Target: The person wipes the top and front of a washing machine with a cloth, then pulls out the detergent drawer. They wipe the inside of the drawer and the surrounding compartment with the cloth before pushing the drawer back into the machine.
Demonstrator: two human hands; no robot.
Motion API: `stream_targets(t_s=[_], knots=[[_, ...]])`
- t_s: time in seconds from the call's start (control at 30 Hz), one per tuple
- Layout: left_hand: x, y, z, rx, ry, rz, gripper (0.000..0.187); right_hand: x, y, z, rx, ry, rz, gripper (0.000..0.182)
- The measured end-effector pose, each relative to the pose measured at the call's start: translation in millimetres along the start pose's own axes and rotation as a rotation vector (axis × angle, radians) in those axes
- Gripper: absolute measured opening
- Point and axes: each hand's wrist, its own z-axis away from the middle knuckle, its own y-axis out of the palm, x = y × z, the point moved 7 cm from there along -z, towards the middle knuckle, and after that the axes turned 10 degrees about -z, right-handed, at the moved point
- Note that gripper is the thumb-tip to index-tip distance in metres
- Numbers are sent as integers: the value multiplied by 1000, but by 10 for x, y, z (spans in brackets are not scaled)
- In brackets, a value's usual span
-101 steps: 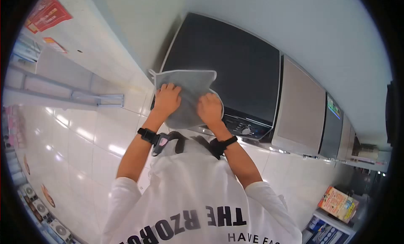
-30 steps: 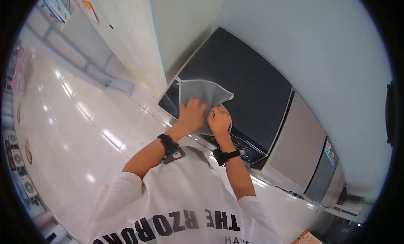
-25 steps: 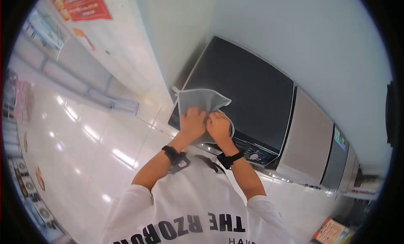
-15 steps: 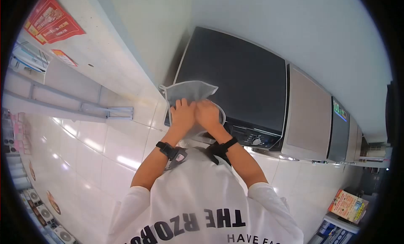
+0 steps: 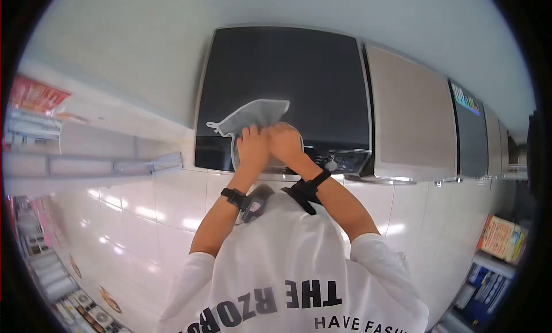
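Observation:
A sheer mesh laundry bag (image 5: 256,113) with pale edging and a small loop at its left corner hangs over the front of a washing machine's dark top (image 5: 287,68). My left hand (image 5: 253,149) grips the bag, its fingers curled into the mesh. Right beside it, my right hand (image 5: 286,143) is closed on the bag too, with its fingertips mostly hidden. The bag's upper part flares out beyond both hands. Below them, its lower part shows between my forearms.
A beige-topped appliance (image 5: 408,114) and a darker one (image 5: 468,132) stand in a row to the right. A metal rack (image 5: 109,160) is at left. A box with printed panels (image 5: 502,238) sits on a shelf at lower right.
My view has turned, so the washing machine now sits squarer in front of me. Both hands keep hold of the mesh bag, which lies farther over the machine's front.

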Motion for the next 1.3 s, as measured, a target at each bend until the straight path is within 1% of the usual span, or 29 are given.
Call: stream_targets(t_s=[0.13, 0.23, 0.33, 0.43, 0.53, 0.63, 0.67, 0.77, 0.8, 0.87, 0.97, 1.03, 1.17, 1.2, 1.3], knots=[[-716, -55, -102, -56, 107, -22, 19, -418, -549, 298, -78, 79, 27, 12], [-1222, -101, -152, -22, 173, 36, 19, -671, -939, 516, -131, 68, 51, 11], [-1783, -77, -233, -61, 238, 35, 19, -1025, -1333, 732, -143, 125, 110, 11], [-2075, -106, -259, -71, 279, 91, 18, -1139, -1598, 830, -183, 110, 124, 10], [-2298, -138, -277, -57, 269, 113, 19, -1167, -1862, 875, -178, 172, 119, 14], [-2314, -204, -259, -19, 275, 112, 21, -1083, -1918, 894, -214, 117, 132, 13], [-2290, -204, -271, 67, 266, 152, 22, -1106, -1881, 888, -196, 173, 118, 11], [-2242, -130, -261, 59, 292, 167, 22, -1103, -1833, 846, -211, 162, 184, 14], [-2224, -196, -265, 21, 320, 168, 22, -1113, -1819, 827, -163, 175, 197, 13], [-2153, -162, -305, 33, 319, 164, 24, -1140, -1757, 777, -155, 141, 189, 14], [-1910, -142, -257, 91, 277, 162, 27, -1031, -1526, 711, -90, 153, 158, 13], [-1662, -120, -259, 81, 225, 160, 28, -900, -1326, 553, -56, 131, 128, 13], [-1160, -66, -168, 25, 106, 158, 30, -735, -851, 295, 162, 133, 162, 17], [-1026, -80, -122, 17, 75, 160, 30, -637, -754, 235, 193, 98, 134, 21], [-604, -73, -5, -6, -15, 136, 32, -375, -388, 58, 328, 122, 192, 24]])
